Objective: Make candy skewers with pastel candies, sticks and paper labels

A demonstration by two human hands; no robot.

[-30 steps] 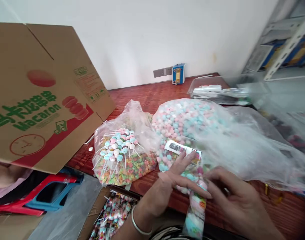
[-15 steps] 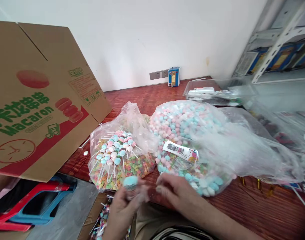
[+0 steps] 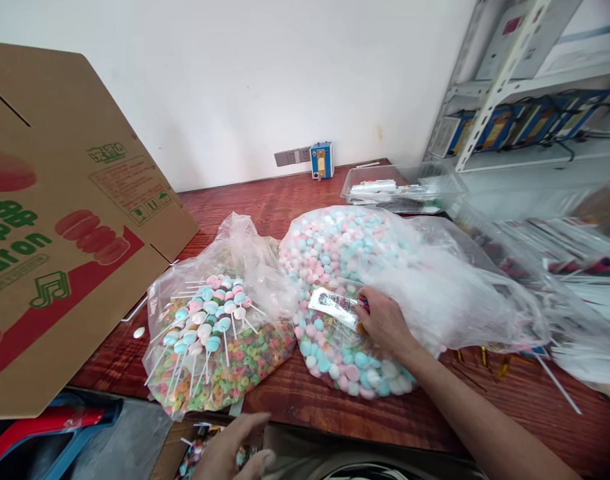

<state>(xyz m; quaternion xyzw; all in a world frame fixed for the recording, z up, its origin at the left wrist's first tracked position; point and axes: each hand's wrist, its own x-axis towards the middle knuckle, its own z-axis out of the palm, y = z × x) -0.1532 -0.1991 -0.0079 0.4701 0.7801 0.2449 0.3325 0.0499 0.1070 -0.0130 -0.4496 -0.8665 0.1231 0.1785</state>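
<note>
Atop the candy bag (image 3: 409, 280), head view, I see the white packet (image 3: 333, 305) lying ten-to-four, its four-o'clock end at my nearer right hand (image 3: 385, 321); whether those fingers pinch it, I cannot tell. My left hand (image 3: 233, 450), fingers apart, sits toward seven o'clock.

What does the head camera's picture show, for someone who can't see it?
A person's right hand is at one end of a white printed packet on a clear bag of pastel sweets. The left hand is open, low by the table. To the left, pastel lollipops lie on a bag of colourful rings, beside a large cardboard box.
</note>
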